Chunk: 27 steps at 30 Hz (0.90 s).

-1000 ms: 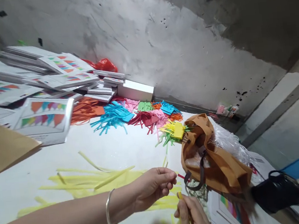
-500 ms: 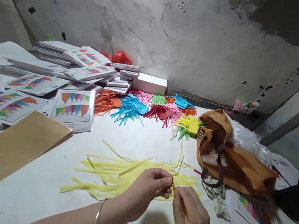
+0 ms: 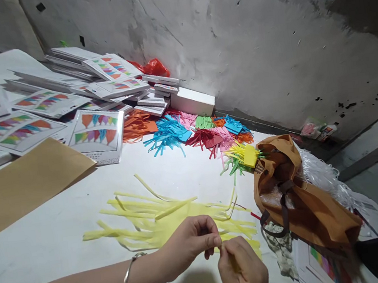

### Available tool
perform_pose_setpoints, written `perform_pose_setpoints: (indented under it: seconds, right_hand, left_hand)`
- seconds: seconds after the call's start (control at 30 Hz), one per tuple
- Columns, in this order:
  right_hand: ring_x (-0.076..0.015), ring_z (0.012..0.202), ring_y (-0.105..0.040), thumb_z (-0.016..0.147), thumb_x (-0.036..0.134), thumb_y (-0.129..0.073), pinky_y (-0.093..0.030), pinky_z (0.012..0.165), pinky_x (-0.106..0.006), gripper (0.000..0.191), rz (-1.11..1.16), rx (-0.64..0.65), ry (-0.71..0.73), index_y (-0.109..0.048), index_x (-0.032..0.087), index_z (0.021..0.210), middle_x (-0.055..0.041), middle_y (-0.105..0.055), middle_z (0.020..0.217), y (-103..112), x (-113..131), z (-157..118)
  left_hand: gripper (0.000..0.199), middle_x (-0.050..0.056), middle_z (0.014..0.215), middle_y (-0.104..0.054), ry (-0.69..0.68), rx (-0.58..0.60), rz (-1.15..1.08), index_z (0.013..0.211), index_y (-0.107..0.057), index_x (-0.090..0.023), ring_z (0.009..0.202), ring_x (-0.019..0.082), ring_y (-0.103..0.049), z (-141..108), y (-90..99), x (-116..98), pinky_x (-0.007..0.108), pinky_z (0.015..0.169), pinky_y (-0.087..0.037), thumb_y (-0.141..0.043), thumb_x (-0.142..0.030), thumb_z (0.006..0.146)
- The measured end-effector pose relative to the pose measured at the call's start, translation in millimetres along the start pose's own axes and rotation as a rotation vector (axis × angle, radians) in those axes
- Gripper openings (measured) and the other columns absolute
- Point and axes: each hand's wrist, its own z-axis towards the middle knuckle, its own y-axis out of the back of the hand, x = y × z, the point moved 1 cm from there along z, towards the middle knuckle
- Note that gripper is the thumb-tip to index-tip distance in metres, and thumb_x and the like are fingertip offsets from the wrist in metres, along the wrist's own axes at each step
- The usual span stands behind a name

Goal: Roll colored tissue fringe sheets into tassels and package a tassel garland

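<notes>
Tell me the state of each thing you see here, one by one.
Left hand, thumb and forefinger pinched together
Right hand, curled around yellow strip
Pale-yellow fringed sheet, spread out, strips splayed
Orange-brown cloth bag, open, slumped
Tan sheet, lying flat
White packets with printed bunting, piled unevenly
Multicoloured fringed bundles, clustered
Red plastic bag, crumpled

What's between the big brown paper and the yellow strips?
Just white tabletop lies between the brown paper and yellow strips, seen in the head view.
</notes>
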Motion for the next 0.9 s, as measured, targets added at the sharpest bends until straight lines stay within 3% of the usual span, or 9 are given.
perform_pose_setpoints:
  seconds: [0.17,0.4,0.53,0.73,0.9]
  right_hand:
    - [-0.0101,0.061,-0.056,0.098,0.016,-0.047,-0.042,0.059,-0.020,0.023,0.085,0.015,-0.143,-0.056,0.022,0.078,0.0029,-0.057,0.068,-5.1,3.0,-2.9]
    - [-0.0124,0.064,-0.052,0.099,0.015,-0.045,-0.042,0.062,-0.022,0.018,0.053,-0.024,-0.107,-0.057,0.022,0.088,0.0007,-0.054,0.072,-6.1,3.0,-8.8]
    - [-0.0124,0.063,-0.051,0.101,0.017,-0.044,-0.042,0.060,-0.022,0.021,0.096,0.021,-0.143,-0.058,0.022,0.086,0.0008,-0.053,0.071,-4.8,0.1,-11.3]
    - [-0.0120,0.061,-0.054,0.102,0.023,-0.046,-0.044,0.060,-0.022,0.021,0.093,0.022,-0.217,-0.061,0.023,0.087,0.0013,-0.056,0.071,-3.6,-6.5,-14.7]
    - [-0.0118,0.063,-0.055,0.102,0.023,-0.046,-0.045,0.061,-0.021,0.021,0.141,0.024,-0.201,-0.062,0.023,0.089,0.0012,-0.057,0.073,-5.5,-3.0,-15.0]
  left_hand:
    - [0.042,-0.001,0.058,-0.061,-0.018,0.004,-0.022,0.068,-0.067,-0.013,0.055,0.010,-0.051,-0.4,2.5,3.8,0.023,0.056,-0.039,-0.092,-0.046,0.061]
    - [0.036,0.000,0.062,-0.065,-0.018,0.035,-0.006,0.075,-0.072,-0.014,0.058,0.011,-0.055,1.8,7.8,8.4,0.023,0.059,-0.044,-0.093,-0.040,0.062]
    - [0.036,0.000,0.067,-0.065,-0.053,0.022,0.098,0.071,-0.072,-0.013,0.058,0.010,-0.054,3.1,10.1,4.7,0.022,0.057,-0.044,-0.092,-0.042,0.063]
    - [0.041,0.003,0.066,-0.068,0.094,0.117,0.137,0.079,-0.075,-0.014,0.057,0.012,-0.056,3.5,12.3,-6.3,0.023,0.054,-0.045,-0.086,-0.051,0.067]
    - [0.027,0.002,0.067,-0.070,0.124,0.104,0.272,0.077,-0.071,-0.016,0.058,0.013,-0.060,-0.7,13.4,-18.6,0.023,0.056,-0.048,-0.080,-0.041,0.074]
